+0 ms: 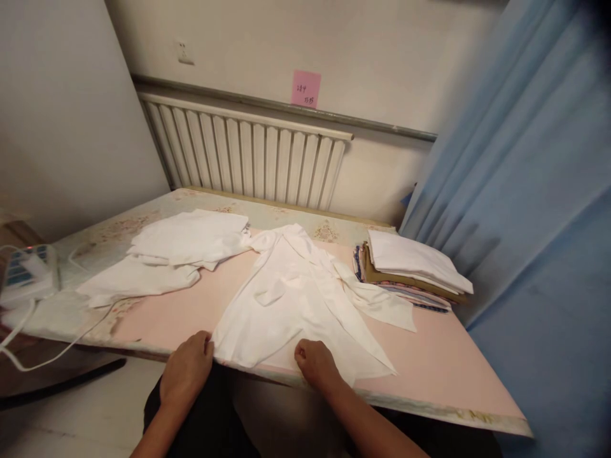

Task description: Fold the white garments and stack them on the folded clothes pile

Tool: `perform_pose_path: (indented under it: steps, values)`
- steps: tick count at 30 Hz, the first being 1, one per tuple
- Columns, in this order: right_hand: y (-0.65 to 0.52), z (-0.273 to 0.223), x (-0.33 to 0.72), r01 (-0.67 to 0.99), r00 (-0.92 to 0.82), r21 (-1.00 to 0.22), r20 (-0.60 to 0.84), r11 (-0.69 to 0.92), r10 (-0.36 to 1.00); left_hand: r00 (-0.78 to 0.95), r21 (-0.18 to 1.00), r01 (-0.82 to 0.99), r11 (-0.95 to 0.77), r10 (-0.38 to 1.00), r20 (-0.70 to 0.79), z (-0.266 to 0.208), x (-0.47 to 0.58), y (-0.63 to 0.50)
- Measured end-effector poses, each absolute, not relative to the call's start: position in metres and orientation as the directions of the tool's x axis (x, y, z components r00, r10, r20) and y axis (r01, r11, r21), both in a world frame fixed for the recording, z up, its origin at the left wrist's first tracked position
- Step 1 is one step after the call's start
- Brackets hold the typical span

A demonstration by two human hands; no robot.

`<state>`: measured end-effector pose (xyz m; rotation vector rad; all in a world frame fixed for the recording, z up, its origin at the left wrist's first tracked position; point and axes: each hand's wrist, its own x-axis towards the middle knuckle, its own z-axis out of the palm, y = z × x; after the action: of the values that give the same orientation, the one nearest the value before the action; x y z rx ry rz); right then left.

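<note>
The white shirt (281, 296) is pinched at its hem in the grip of the left hand (188, 364) and right hand (316, 365), and could be skewed by uneven pulling.

White shirt spread across the bench

The left hand (188, 367) pinches the white shirt (291, 292) at its near left corner; the right hand (316, 364) closes on its near edge. White garments (191, 240) lie left on the bench (443, 366), a folded stack (417, 261) right, near a blue curtain (534, 222).
</note>
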<state>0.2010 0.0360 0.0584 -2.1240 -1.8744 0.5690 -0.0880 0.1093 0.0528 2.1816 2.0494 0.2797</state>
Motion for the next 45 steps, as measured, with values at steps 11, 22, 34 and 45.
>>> perform_pose_path:
  steps: [11, 22, 34, 45]
  values:
    - [0.036, 0.062, 0.197, 0.900, 0.084, -0.415, -0.131, -0.131, 0.988, 0.053, 0.212, 0.976, -0.056, 0.998, 0.020, 0.054, -0.087, 0.110]
    - [0.034, 0.061, 0.195, 0.912, 0.074, -0.392, -0.126, -0.118, 0.989, 0.046, 0.207, 0.977, -0.044, 0.999, -0.006, 0.059, -0.084, 0.109]
    - [0.033, 0.059, 0.192, 0.921, 0.053, -0.378, -0.114, -0.092, 0.992, 0.048, 0.216, 0.975, -0.049, 0.999, 0.013, 0.059, -0.085, 0.108]
    - [0.034, 0.062, 0.190, 0.919, 0.023, -0.388, -0.128, -0.071, 0.992, 0.058, 0.222, 0.973, -0.063, 0.998, 0.025, 0.057, -0.086, 0.108]
